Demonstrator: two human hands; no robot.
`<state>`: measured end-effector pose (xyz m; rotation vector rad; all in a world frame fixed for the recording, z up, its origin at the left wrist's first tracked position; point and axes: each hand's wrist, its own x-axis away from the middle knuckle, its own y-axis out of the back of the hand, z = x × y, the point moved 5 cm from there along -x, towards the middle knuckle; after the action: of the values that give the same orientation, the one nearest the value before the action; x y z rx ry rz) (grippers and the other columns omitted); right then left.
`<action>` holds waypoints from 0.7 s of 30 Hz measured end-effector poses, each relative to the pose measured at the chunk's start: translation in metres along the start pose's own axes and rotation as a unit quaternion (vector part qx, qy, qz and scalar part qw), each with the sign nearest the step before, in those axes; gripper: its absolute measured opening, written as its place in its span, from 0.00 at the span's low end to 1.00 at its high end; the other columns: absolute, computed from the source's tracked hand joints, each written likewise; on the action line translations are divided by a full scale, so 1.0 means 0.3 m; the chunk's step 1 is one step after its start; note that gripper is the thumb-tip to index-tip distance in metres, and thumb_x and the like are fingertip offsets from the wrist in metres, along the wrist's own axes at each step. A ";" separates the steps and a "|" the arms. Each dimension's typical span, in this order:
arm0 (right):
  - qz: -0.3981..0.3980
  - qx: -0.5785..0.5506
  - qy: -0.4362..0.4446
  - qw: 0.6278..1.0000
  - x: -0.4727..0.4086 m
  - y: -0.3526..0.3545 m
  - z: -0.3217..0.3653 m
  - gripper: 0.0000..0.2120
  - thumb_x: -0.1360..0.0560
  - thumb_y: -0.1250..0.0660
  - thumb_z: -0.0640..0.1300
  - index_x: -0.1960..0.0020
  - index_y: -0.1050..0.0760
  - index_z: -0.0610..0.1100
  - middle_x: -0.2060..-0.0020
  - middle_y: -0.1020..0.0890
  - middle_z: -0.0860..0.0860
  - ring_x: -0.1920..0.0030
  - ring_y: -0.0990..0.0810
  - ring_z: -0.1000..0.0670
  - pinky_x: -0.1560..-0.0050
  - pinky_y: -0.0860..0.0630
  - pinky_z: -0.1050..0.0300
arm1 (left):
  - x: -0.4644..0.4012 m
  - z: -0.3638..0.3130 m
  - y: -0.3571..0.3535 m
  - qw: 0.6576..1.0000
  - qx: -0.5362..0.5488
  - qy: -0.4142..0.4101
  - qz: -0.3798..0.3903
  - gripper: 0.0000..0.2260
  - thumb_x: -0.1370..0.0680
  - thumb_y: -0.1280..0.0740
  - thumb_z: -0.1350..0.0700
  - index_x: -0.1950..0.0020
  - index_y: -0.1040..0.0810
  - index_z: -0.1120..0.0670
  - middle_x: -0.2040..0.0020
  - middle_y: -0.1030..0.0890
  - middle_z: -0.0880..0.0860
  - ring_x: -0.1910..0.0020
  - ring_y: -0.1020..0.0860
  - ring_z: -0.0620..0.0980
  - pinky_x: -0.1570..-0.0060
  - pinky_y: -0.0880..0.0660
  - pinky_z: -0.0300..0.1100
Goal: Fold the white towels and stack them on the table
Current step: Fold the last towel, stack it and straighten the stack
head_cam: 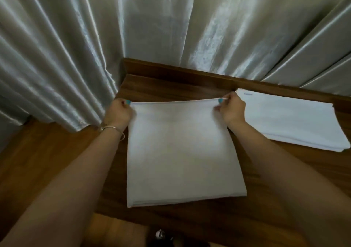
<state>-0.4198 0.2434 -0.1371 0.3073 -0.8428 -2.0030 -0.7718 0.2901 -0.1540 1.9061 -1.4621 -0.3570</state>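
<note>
Pinching the far corners of the folded white towel [182, 151] on the table [256, 208], the left hand [118, 112] and right hand [232, 109] flank bare wood, towel stack [292, 121] lying just right.

A white rectangular cloth towel [182, 151], folded into layers, lies flat on the table with its far edge lifted and pulled taut. To its right lies a flat stack of folded white towels [292, 121], apart from it.

pale satin curtains [171, 28] hang in folds behind the wooden surface, above an orange-brown wooden floor [28, 161].
</note>
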 end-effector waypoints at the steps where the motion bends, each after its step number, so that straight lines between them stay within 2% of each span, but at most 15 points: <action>1: -0.003 -0.012 0.004 1.000 -0.021 -0.031 0.006 0.11 0.26 0.34 0.34 0.44 0.27 0.36 0.52 0.24 0.44 0.48 0.23 0.44 0.47 0.25 0.55 | -0.030 -0.008 -0.011 1.000 -0.026 -0.014 -0.008 0.12 0.24 0.39 0.59 0.44 0.23 0.60 0.45 0.20 0.63 0.45 0.23 0.64 0.43 0.26 0.52; 3: -0.014 0.012 0.013 1.000 -0.060 -0.081 0.022 0.10 0.24 0.37 0.37 0.43 0.29 0.36 0.52 0.25 0.43 0.47 0.24 0.42 0.46 0.27 0.52 | -0.085 -0.035 -0.024 0.997 -0.046 -0.047 -0.028 0.13 0.24 0.41 0.60 0.42 0.24 0.61 0.43 0.21 0.64 0.43 0.24 0.64 0.44 0.28 0.51; 6: 0.002 0.026 0.036 0.999 -0.095 -0.168 0.043 0.17 0.23 0.37 0.40 0.36 0.32 0.37 0.40 0.25 0.40 0.39 0.26 0.41 0.41 0.30 0.52 | -0.134 -0.069 -0.050 0.994 -0.054 -0.078 -0.048 0.15 0.22 0.43 0.60 0.37 0.29 0.62 0.38 0.24 0.64 0.40 0.26 0.64 0.42 0.30 0.51; 8: 0.019 -0.020 0.088 0.996 -0.074 -0.231 0.063 0.28 0.24 0.34 0.39 0.26 0.40 0.40 0.28 0.36 0.41 0.29 0.34 0.43 0.32 0.35 0.57 | -0.116 -0.095 -0.090 0.986 -0.080 -0.130 -0.069 0.19 0.21 0.43 0.58 0.30 0.36 0.57 0.32 0.29 0.61 0.37 0.28 0.62 0.39 0.32 0.52; 10: 0.039 0.005 0.151 0.988 -0.012 -0.292 0.071 0.32 0.22 0.35 0.41 0.23 0.46 0.47 0.22 0.47 0.46 0.25 0.41 0.48 0.34 0.39 0.62 | -0.046 -0.121 -0.139 0.951 -0.179 -0.222 -0.123 0.25 0.22 0.41 0.58 0.26 0.42 0.50 0.26 0.38 0.58 0.33 0.32 0.61 0.34 0.36 0.54; 11: 0.046 0.049 0.189 0.980 0.030 -0.324 0.069 0.30 0.21 0.37 0.43 0.23 0.45 0.49 0.22 0.47 0.48 0.24 0.42 0.49 0.33 0.38 0.60 | 0.003 -0.127 -0.176 0.933 -0.203 -0.270 -0.125 0.27 0.23 0.40 0.60 0.25 0.42 0.50 0.25 0.39 0.58 0.30 0.34 0.60 0.32 0.38 0.53; 13: 0.065 0.143 0.258 0.953 0.109 -0.399 0.061 0.26 0.20 0.40 0.47 0.23 0.42 0.50 0.22 0.45 0.48 0.24 0.41 0.46 0.28 0.37 0.47 | 0.100 -0.116 -0.268 0.922 -0.190 -0.334 -0.053 0.24 0.23 0.41 0.63 0.26 0.38 0.55 0.26 0.36 0.60 0.28 0.36 0.60 0.27 0.42 0.54; 14: 0.088 0.182 0.272 0.941 0.142 -0.439 0.051 0.26 0.19 0.42 0.48 0.23 0.43 0.51 0.22 0.45 0.48 0.23 0.43 0.45 0.26 0.39 0.43 | 0.145 -0.103 -0.313 0.921 -0.190 -0.339 -0.005 0.23 0.22 0.41 0.63 0.27 0.37 0.57 0.26 0.35 0.60 0.26 0.38 0.59 0.25 0.46 0.53; 16: 0.130 0.268 0.274 0.914 0.185 -0.498 0.023 0.24 0.17 0.49 0.53 0.22 0.47 0.54 0.21 0.48 0.49 0.22 0.50 0.46 0.23 0.50 0.43 | 0.193 -0.049 -0.395 0.921 -0.224 -0.312 0.073 0.22 0.19 0.44 0.61 0.25 0.40 0.57 0.24 0.41 0.59 0.23 0.45 0.56 0.25 0.54 0.52; 19: 0.139 0.343 0.290 0.883 0.194 -0.476 -0.028 0.26 0.18 0.58 0.60 0.22 0.56 0.58 0.21 0.54 0.53 0.22 0.58 0.48 0.23 0.57 0.44 | 0.180 0.034 -0.395 0.908 -0.308 -0.278 0.054 0.23 0.18 0.50 0.49 0.23 0.48 0.47 0.22 0.48 0.56 0.23 0.52 0.57 0.28 0.55 0.61; 21: 0.138 0.356 0.266 0.885 0.165 -0.401 -0.089 0.27 0.20 0.60 0.63 0.23 0.60 0.61 0.21 0.57 0.55 0.22 0.61 0.50 0.23 0.59 0.44 | 0.155 0.089 -0.333 0.916 -0.332 -0.224 0.023 0.27 0.21 0.56 0.36 0.23 0.54 0.40 0.21 0.53 0.57 0.23 0.56 0.58 0.29 0.59 0.63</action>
<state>-0.5122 0.2329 -0.2318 1.0392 -1.1487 -1.1799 -0.6993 0.2497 -0.2310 1.2777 -1.4057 -1.1677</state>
